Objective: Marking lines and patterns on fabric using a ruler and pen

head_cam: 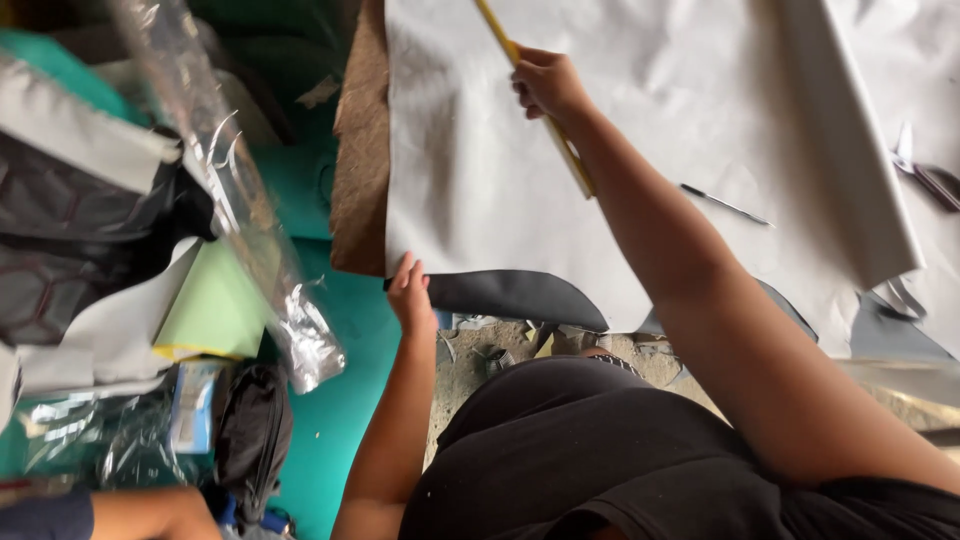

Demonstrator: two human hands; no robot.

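Both my hands work the grey sheet (700, 120): right hand (547, 83) pinching the yellow ruler (545, 120) flat, left hand (411, 297) with fingers pressed together on the sheet's near edge.

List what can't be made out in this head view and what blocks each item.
- Yellow ruler: top end cut off by the frame edge; middle covered by the right hand.
- Left hand: fingertips hidden, curled at the grey sheet's corner.
- Scissors: cut off by the right edge.
- Pen: too small to identify its type.
- Bag contents: obscured by glare on crumpled plastic.
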